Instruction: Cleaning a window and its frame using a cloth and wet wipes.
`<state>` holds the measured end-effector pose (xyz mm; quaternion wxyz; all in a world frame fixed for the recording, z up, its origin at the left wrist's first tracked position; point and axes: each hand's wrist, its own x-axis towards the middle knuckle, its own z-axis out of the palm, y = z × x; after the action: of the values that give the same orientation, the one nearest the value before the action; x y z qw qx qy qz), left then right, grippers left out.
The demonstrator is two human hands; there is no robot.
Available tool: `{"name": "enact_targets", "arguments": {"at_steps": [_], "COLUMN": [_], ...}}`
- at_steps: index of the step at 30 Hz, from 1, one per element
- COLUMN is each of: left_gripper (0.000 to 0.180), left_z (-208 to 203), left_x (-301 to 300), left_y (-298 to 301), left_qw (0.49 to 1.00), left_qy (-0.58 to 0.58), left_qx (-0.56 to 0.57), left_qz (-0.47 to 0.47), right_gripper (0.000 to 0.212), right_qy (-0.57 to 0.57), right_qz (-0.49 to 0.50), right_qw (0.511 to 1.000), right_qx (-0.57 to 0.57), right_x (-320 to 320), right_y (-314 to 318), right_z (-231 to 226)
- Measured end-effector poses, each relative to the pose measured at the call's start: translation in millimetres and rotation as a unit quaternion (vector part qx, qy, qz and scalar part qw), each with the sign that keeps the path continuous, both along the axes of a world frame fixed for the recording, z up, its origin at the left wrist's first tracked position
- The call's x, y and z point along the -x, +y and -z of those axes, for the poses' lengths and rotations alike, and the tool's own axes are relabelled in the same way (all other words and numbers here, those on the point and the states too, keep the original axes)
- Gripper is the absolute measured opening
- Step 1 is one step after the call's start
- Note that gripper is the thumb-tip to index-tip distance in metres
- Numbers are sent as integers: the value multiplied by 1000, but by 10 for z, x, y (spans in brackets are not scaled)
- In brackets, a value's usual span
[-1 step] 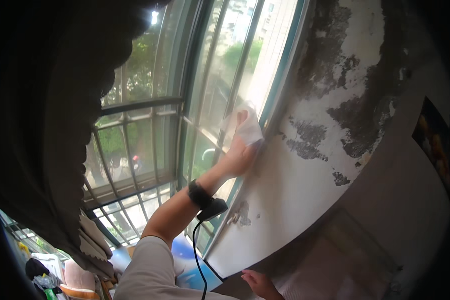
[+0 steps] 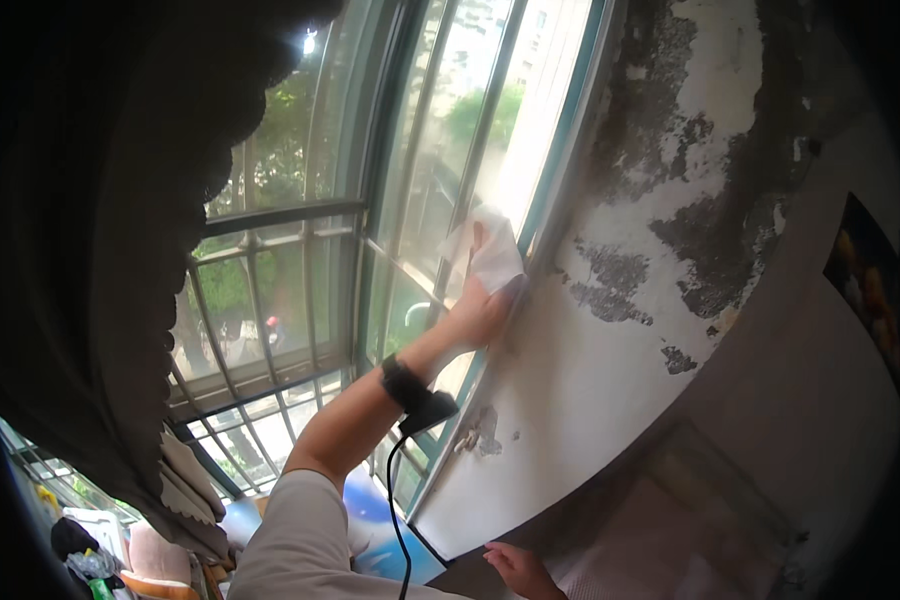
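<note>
My left hand (image 2: 485, 310) reaches up to the tall window (image 2: 400, 230). Its fingers are wrapped in a thin white cloth or tissue (image 2: 500, 262), held against or very near the glass beside the frame's right edge. One finger shows through the folds; the others are mostly hidden. On that wrist sits a black band (image 2: 403, 384) with a small black device (image 2: 428, 412), from which a black cable (image 2: 390, 490) hangs down. Low in the view, my right hand (image 2: 523, 571) is apart from the window, its fingers loosely extended with nothing seen in them.
Metal bars (image 2: 255, 300) stand behind the panes. A dark scalloped curtain (image 2: 120, 250) hangs at left. Right of the frame is a white wall (image 2: 560, 400) with peeling grey patches. Below lies a blue-and-white patterned surface (image 2: 380, 520); assorted items, including a pink cushion-like thing (image 2: 158, 552), crowd the lower left.
My left hand, the cloth and the wrist device have shifted very slightly at the window. My right hand stays where it was.
</note>
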<state>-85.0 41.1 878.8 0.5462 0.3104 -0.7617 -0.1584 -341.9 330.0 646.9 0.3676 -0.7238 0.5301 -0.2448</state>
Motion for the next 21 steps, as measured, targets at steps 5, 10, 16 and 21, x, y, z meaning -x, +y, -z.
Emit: {"name": "enact_targets", "arguments": {"at_steps": [5, 10, 16, 21], "left_gripper": [41, 26, 25, 25], "left_z": [-1046, -2268, -3009, -2337], "left_x": [18, 183, -10, 68], "left_y": [-541, -420, -740, -837], "left_qw": [970, 967, 913, 806], "left_qy": [67, 144, -26, -48], "left_qx": [232, 180, 370, 500], "left_qz": [26, 110, -171, -312], "right_gripper": [34, 32, 38, 37], "right_qy": [21, -5, -3, -17], "right_qz": [20, 62, 42, 30], "right_qw": [998, 998, 997, 996], "right_qx": [55, 11, -69, -87], "right_x": [60, 142, 297, 262], "right_y": [80, 137, 53, 8], "right_z": [-92, -73, 364, 416]}}
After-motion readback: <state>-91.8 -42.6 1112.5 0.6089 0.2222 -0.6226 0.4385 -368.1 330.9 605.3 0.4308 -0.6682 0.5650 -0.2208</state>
